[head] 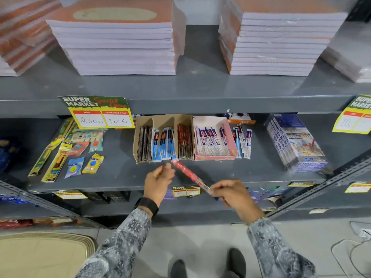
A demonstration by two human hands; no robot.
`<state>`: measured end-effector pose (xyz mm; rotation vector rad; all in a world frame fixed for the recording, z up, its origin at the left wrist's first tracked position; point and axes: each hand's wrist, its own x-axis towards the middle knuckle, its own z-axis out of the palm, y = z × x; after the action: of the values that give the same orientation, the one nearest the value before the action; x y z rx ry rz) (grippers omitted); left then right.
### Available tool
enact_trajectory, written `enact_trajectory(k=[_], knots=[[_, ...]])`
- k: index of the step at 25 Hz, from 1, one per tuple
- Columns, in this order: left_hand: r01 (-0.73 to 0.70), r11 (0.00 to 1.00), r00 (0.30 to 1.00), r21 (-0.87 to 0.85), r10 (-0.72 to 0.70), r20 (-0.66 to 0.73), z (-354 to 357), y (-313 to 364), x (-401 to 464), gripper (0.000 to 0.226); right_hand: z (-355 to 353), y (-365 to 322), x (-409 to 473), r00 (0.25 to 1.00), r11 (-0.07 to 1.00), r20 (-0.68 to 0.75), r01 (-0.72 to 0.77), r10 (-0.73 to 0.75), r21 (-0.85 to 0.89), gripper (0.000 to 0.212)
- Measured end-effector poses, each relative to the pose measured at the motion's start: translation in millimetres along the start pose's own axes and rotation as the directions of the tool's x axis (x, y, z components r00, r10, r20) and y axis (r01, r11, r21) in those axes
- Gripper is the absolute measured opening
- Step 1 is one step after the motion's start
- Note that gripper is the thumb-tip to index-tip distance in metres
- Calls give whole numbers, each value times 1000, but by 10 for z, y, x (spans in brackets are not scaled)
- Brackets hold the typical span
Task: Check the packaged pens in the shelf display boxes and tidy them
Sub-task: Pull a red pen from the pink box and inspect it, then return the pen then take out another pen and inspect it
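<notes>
Just in front of the brown display box (pixel 163 137) on the grey shelf (pixel 261 167), a red packaged pen (pixel 187 173) is held slanted, pinched at its near end by the right hand (pixel 232 194). Its far end is touched by the left hand (pixel 158 180), fingers curled.

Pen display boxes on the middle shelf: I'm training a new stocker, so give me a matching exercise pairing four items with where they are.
Items:
1. red packaged pen
2. blue pen packs
3. pink box
4. price sign

Places:
A. middle compartment of the brown box
B. hanging from the upper shelf edge
C. held between both hands
D. right of the brown box, touching it

Pairs: 1-C, 2-A, 3-D, 4-B
</notes>
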<state>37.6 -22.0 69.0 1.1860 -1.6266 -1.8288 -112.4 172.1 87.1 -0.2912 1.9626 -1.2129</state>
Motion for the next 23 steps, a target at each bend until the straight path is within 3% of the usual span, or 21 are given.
enact_trajectory(k=[1, 3, 6, 8, 12, 14, 15, 17, 18, 20, 22, 23], knots=[[-92, 963, 992, 253, 110, -61, -55, -67, -12, 36, 139, -11, 34, 999, 993, -27, -35, 38, 115, 7], [-245, 674, 948, 696, 318, 25, -156, -254, -48, 42, 466, -127, 159, 991, 923, -55, -96, 125, 373, 7], [-403, 262, 906, 877, 250, 342, -168, -540, -104, 61, 831, -424, 450, 971, 749, -87, -114, 223, 653, 12], [-404, 105, 904, 909, 196, 379, -134, -630, -138, 69, 911, -556, 619, 972, 668, -93, -76, 214, 740, 14], [-376, 117, 918, 919, 179, 353, -140, -580, -193, 69, 974, -590, 719, 994, 542, -47, -16, 103, 840, 25], [-371, 98, 919, 923, 179, 350, -145, -574, -218, 69, 943, -441, 589, 990, 480, -37, -34, 137, 877, 22], [-367, 96, 920, 925, 184, 346, -141, -594, -231, 69, 886, -342, 543, 985, 517, -59, -35, 164, 855, 17], [-364, 98, 917, 926, 210, 339, -135, -621, -243, 70, 655, -97, 510, 957, 700, -234, 48, 173, 712, 21], [-374, 93, 910, 923, 227, 346, -112, -614, -225, 70, 477, -8, 520, 909, 803, -395, 133, 135, 581, 25], [-406, 87, 895, 910, 240, 377, -56, -573, -154, 71, 84, 29, 557, 733, 950, -680, 203, 14, 239, 24], [-442, 79, 884, 893, 204, 420, 43, -527, -59, 71, -343, -42, 709, 587, 993, -808, 116, -51, 21, 18], [-447, 75, 885, 891, 181, 429, 84, -514, -23, 71, -526, -96, 822, 577, 997, -814, 64, -72, -43, 17]])
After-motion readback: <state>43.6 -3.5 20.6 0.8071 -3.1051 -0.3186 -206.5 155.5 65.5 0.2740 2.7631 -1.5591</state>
